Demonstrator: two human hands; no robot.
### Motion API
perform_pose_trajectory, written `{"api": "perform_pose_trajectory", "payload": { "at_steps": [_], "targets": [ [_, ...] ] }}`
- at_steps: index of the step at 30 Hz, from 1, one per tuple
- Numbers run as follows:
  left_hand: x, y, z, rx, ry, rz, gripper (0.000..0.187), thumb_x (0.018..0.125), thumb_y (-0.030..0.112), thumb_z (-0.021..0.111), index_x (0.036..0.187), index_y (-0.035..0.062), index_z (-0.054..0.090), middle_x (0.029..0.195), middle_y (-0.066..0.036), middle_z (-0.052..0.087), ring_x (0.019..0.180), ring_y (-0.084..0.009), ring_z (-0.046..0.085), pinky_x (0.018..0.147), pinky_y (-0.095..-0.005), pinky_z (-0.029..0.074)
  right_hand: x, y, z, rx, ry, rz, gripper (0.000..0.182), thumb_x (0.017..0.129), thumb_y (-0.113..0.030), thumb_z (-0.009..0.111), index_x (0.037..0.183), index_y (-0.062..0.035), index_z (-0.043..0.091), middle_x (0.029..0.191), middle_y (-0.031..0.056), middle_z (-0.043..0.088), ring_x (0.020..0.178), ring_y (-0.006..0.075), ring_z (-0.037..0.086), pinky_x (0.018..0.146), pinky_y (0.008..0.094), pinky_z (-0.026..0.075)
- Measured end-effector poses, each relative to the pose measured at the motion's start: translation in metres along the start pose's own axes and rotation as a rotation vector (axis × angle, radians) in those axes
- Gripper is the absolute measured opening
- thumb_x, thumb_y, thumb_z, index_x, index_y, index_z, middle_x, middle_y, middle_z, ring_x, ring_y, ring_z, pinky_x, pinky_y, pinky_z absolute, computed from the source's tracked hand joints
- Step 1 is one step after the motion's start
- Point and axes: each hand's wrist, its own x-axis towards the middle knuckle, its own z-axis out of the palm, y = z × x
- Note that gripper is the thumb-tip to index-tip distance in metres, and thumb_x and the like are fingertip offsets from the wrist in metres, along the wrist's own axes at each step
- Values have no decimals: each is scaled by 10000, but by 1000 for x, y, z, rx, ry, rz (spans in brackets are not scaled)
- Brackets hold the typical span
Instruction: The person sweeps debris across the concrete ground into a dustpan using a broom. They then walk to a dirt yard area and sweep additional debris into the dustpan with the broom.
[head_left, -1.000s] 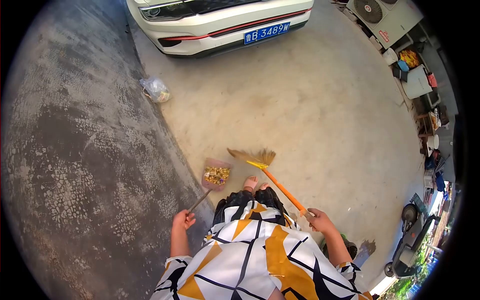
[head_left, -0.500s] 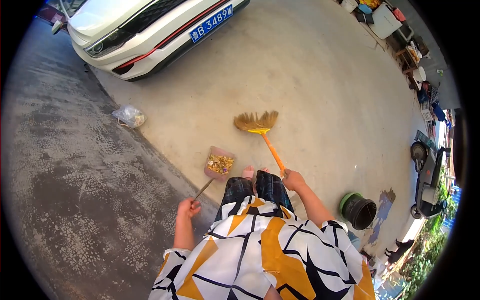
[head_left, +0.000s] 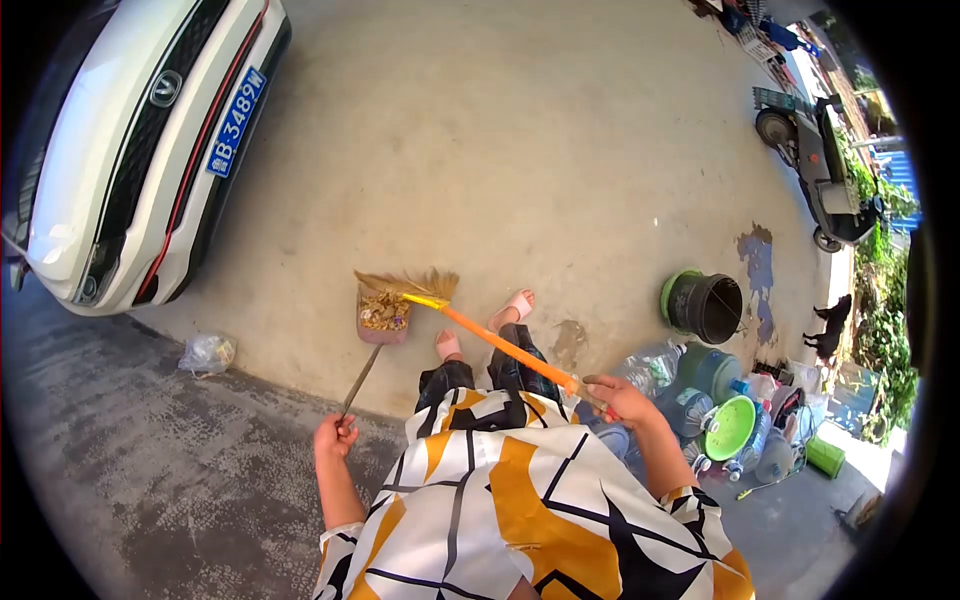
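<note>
My left hand [head_left: 336,437] is closed around the thin handle of a pinkish dustpan [head_left: 384,337], held out ahead and left of my feet. Yellow-brown debris [head_left: 380,312] fills much of the pan. My right hand [head_left: 618,398] grips the upper end of an orange-handled broom [head_left: 505,347], whose shaft slants across in front of my legs. The broom's brown bristles [head_left: 425,284] overlap the dustpan's far edge in this view. Pink slippers [head_left: 447,345] are on my feet, just right of the pan.
A white car [head_left: 150,150] stands front left. A clear plastic bag [head_left: 207,353] lies near the dark ground's edge. At right are a black bucket [head_left: 712,308], several water bottles [head_left: 685,410], a green basin [head_left: 730,428], a black dog [head_left: 828,326] and a scooter [head_left: 815,165].
The broom head has swung left, from ahead of my feet to the dustpan. My view has turned right, bringing the bottles into sight, and my feet have stepped apart.
</note>
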Motion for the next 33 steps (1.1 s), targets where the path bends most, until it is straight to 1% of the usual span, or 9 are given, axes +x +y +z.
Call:
{"api": "perform_pose_trajectory", "payload": {
  "at_steps": [3, 7, 13, 15, 19, 24, 26, 27, 33],
  "targets": [
    [-16, 20, 60, 51, 19, 52, 93, 757, 134, 453, 774, 44, 438, 714, -107, 569, 362, -67, 351, 485, -285, 445, 11, 10, -31, 79, 2, -6, 325, 779, -264, 522, 997, -22, 527, 584, 30, 483, 373, 70, 383, 341, 189, 293],
    [-29, 45, 144, 107, -96, 97, 80, 714, 129, 463, 721, 53, 442, 679, -85, 563, 361, -71, 350, 470, -273, 425, 26, 15, -61, 180, 95, -85, 273, 756, -247, 536, 879, -4, 543, 543, 20, 473, 359, 67, 387, 317, 206, 280],
    [-62, 73, 298, 213, -197, 129, 63, 712, 123, 471, 744, 76, 444, 643, -46, 543, 360, -64, 355, 459, -254, 421, 60, 18, -122, 359, 273, -89, 237, 752, -179, 503, 922, -14, 524, 533, 65, 491, 325, 99, 383, 304, 240, 290],
    [-84, 68, 354, 280, -392, 144, 52, 723, 117, 470, 765, 100, 445, 625, -32, 531, 356, -64, 353, 443, -247, 418, 55, 17, -135, 451, 345, -137, 237, 756, -173, 492, 929, -12, 508, 518, 80, 490, 305, 109, 377, 287, 245, 280],
    [-108, 81, 479, 457, -412, 108, 100, 760, 120, 475, 855, 102, 448, 606, -25, 491, 356, -57, 339, 408, -213, 394, 53, 6, -157, 632, 485, -85, 225, 755, -157, 501, 916, 0, 493, 519, 79, 486, 323, 112, 399, 279, 233, 276],
    [-118, 81, 629, 690, -566, -1, 48, 787, 152, 472, 788, 115, 442, 580, -20, 471, 356, -63, 336, 390, -219, 363, 65, 24, -158, 998, 550, -83, 211, 756, -170, 524, 878, -1, 494, 539, 79, 481, 350, 116, 429, 291, 232, 298],
    [-107, 71, 692, 782, -674, -115, 46, 784, 154, 482, 800, 164, 440, 599, -18, 467, 375, -81, 358, 397, -246, 368, 73, 30, -150, 1151, 612, -31, 211, 762, -217, 519, 777, -10, 485, 539, 71, 472, 388, 122, 443, 316, 240, 306],
    [-121, 57, 739, 823, -712, -141, 46, 784, 154, 482, 800, 164, 440, 599, -18, 467, 375, -81, 358, 397, -246, 368, 56, 15, -143, 1391, 602, 5, 197, 759, -205, 522, 739, -14, 479, 531, 71, 467, 384, 123, 434, 321, 246, 297],
    [-220, -23, 869, 1339, -934, -72, 131, 788, 119, 495, 784, 177, 377, 630, -39, 428, 388, -82, 342, 394, -226, 321, 60, 18, -93, 1726, 684, 72, 177, 736, -191, 553, 726, -33, 474, 510, 60, 450, 376, 127, 432, 336, 253, 308]
  ]
}}
